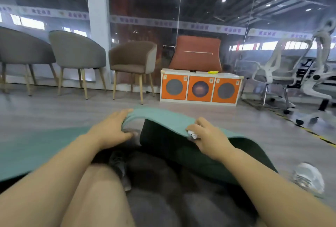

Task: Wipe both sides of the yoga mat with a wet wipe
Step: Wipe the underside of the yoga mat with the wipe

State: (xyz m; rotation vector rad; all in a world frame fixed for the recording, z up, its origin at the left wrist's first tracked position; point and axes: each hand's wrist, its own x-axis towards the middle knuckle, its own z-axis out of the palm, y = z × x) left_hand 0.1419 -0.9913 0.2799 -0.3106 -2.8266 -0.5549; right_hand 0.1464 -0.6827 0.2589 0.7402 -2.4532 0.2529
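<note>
On the grey floor [54, 114], two hands' fingers clamp one teal mat [163, 119]; three chairs [133, 59] behind.

The yoga mat [160, 116] is teal green on one side and dark, almost black, on the other. At 12 o'clock the cabinet [200, 88] is white with three orange doors, each with a grey or brownish circle. On it leans a rust-orange cushion [196, 54]. The floor [54, 110] is pale grey wood pattern.
</note>
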